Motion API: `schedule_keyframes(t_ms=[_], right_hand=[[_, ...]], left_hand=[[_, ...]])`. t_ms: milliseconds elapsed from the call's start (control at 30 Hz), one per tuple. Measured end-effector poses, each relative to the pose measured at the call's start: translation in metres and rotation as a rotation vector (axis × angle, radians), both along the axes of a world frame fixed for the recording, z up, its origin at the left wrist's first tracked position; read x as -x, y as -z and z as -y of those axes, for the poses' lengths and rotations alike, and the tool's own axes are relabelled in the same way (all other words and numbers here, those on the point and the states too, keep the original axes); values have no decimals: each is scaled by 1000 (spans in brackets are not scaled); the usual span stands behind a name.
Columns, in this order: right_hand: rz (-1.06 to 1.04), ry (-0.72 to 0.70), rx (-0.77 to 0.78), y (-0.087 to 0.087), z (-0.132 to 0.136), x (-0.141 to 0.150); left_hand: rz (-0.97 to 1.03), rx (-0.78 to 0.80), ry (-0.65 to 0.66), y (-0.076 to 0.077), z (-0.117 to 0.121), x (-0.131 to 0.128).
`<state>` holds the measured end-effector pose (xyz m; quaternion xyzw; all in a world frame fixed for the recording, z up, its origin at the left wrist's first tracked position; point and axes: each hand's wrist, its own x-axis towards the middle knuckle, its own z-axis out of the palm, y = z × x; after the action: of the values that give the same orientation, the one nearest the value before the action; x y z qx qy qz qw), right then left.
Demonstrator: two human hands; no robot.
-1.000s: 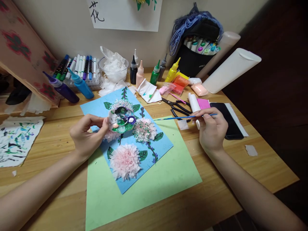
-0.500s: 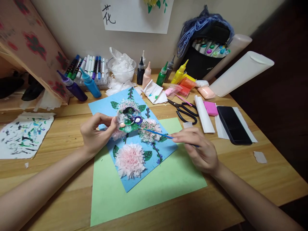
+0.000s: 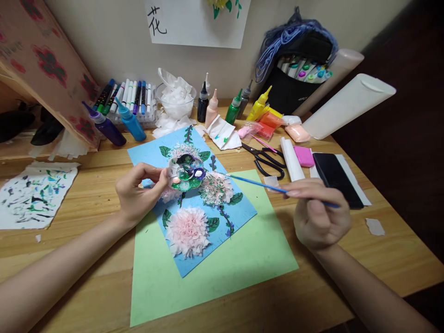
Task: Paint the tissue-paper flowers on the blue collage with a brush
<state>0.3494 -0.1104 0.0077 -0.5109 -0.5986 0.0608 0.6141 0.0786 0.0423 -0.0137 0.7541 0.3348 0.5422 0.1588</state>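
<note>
Between thumb and fingers, my left hand (image 3: 140, 192) pinches the rim of a small round paint palette (image 3: 185, 172), whose wells hold green, black, purple, white and peach paint. My right hand (image 3: 321, 212) grips a thin blue paintbrush (image 3: 256, 181), its tip pointing left, apart from the palette. Below both lies a blue sheet (image 3: 201, 259) bearing ruffled pink paper flowers (image 3: 189, 231), painted green leaves and dark stems. The middle right flower (image 3: 218, 188) has green specks on its ruffles. A light green sheet (image 3: 215, 296) lies under the blue one. The palette hides part of the flowers behind it.
Paint bottles (image 3: 232, 107) stand along the wall beside a bowl of white tissue (image 3: 176, 99) and markers (image 3: 130, 95). Black scissors (image 3: 267, 159), a white roll (image 3: 292, 159) and a phone (image 3: 335, 180) lie at right. A paint-smeared paper (image 3: 38, 194) is at left.
My right hand has moved to the right with the paintbrush, drawing its tip away from the palette's edge. My left hand and the palette have stayed in place.
</note>
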Motion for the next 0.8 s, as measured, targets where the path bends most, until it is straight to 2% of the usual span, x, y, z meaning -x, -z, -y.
schedule_keyframes(t_ms=[67,133,333,533,667,800], right_hand=[[-125,60,-78,3,-5,-4],[-151,68,-83,6,-11,-7],[-74,47,-4,12,-15,-11],[-77,85,-97,13,-15,-14],[-50,53,-74,13,-16,-13],[-44,118,-62,11,-15,-13]], left_hand=[[-9,-1,-1,-1,1,0],[-15,1,-4,-2,1,0],[-40,43,-21,-5,3,0],[-33,55,-19,-6,4,-1],[-35,68,-18,-6,4,-1],[-24,62,-15,-5,4,-1]])
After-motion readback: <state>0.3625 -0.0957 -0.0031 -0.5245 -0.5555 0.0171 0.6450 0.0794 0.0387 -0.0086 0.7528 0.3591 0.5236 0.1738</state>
